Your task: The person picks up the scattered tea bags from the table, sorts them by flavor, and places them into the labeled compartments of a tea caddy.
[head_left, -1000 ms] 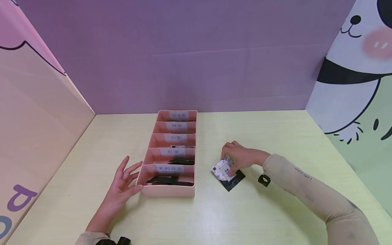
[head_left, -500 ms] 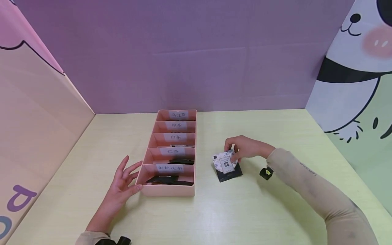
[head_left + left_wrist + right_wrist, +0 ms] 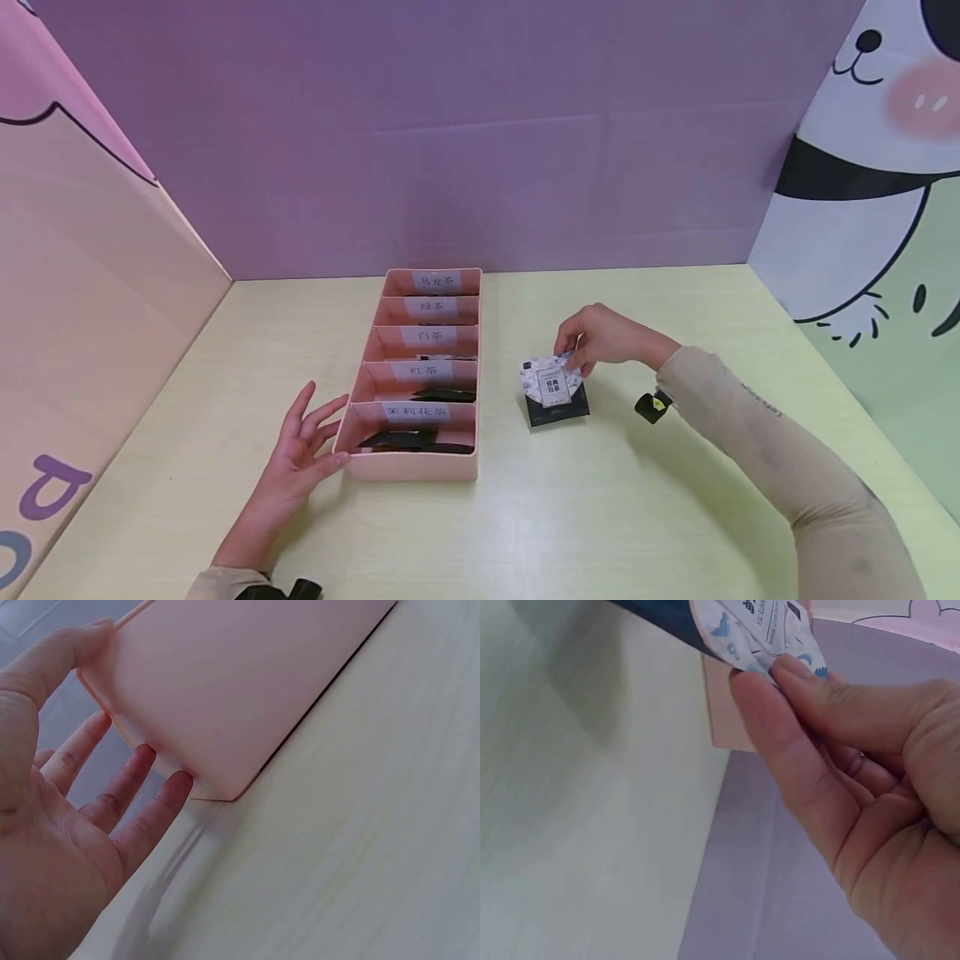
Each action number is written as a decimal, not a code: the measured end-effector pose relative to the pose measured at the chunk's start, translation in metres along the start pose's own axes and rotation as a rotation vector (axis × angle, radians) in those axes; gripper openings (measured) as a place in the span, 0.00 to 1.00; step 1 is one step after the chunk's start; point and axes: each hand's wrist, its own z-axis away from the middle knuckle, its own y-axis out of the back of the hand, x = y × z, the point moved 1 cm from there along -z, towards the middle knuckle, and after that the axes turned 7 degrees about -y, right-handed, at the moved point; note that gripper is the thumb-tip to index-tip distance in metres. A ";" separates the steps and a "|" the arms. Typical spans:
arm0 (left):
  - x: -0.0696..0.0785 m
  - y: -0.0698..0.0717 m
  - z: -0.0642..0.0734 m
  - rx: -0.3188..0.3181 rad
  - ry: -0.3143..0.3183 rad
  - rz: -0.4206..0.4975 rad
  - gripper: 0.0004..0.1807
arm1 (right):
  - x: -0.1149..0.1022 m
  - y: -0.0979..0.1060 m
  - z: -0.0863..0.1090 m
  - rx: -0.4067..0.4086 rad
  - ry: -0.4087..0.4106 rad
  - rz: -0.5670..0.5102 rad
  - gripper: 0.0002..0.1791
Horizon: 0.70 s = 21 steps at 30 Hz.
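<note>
A pink divided box (image 3: 450, 469) with Chinese labels stands on the table, its compartments in one row. My left hand (image 3: 296, 460) is at its near left corner, thumb on the rim. In the left wrist view, the straight, spread fingers (image 3: 176, 789) touch the box's wall. To the right of the box, my right hand (image 3: 603, 335) pinches a tea sachet (image 3: 557, 410) by its upper right corner, between thumb and index finger. The sachet is white with blue floral print above and black below. In the right wrist view it hangs tilted over the table.
Black sachets (image 3: 408, 439) lie in the nearest compartment, and another dark sachet (image 3: 444, 395) in the one behind. A white-edged packet (image 3: 448, 358) shows in the middle compartment. A purple backdrop (image 3: 570, 150) closes the table's far side, with printed panels left and right.
My right hand has lifted the sachet and moved it away from me, turning it until its label faces me upright. My left hand and the box have stayed in place.
</note>
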 end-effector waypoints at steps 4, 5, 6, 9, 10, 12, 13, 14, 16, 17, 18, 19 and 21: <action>-0.001 0.000 0.000 -0.002 -0.004 0.012 0.52 | -0.007 0.005 -0.001 0.034 -0.008 0.010 0.08; -0.001 0.000 0.000 -0.003 -0.006 0.015 0.52 | -0.009 0.007 -0.001 0.047 -0.008 0.012 0.08; -0.001 0.000 0.000 -0.004 -0.009 0.016 0.52 | -0.012 0.008 -0.001 0.059 -0.013 0.008 0.08; 0.000 0.000 0.000 -0.009 -0.016 0.029 0.52 | -0.020 0.014 -0.003 0.098 -0.016 -0.008 0.08; 0.000 0.000 0.000 -0.012 -0.018 0.031 0.52 | -0.023 0.016 -0.004 0.110 -0.012 -0.016 0.08; -0.001 0.000 0.000 -0.015 -0.021 0.040 0.52 | -0.029 0.020 -0.005 0.132 -0.014 -0.031 0.08; -0.001 0.000 0.000 -0.016 -0.022 0.046 0.52 | -0.032 0.021 -0.007 0.142 -0.013 -0.039 0.08; -0.001 0.000 0.000 -0.016 -0.023 0.049 0.52 | -0.035 0.023 -0.008 0.149 -0.012 -0.045 0.08; -0.002 0.001 -0.001 -0.014 -0.020 0.048 0.53 | -0.040 0.025 -0.010 0.165 -0.019 -0.060 0.08; -0.002 0.001 -0.001 -0.010 -0.017 0.046 0.53 | -0.043 0.026 -0.012 0.174 -0.030 -0.068 0.08; -0.002 0.001 -0.001 -0.006 -0.013 0.040 0.53 | -0.045 0.027 -0.013 0.181 -0.035 -0.077 0.09; -0.002 0.001 -0.001 -0.001 -0.009 0.034 0.53 | -0.048 0.027 -0.015 0.188 -0.041 -0.083 0.09; -0.003 0.001 -0.001 0.006 0.000 0.025 0.53 | -0.053 0.027 -0.019 0.208 -0.053 -0.080 0.09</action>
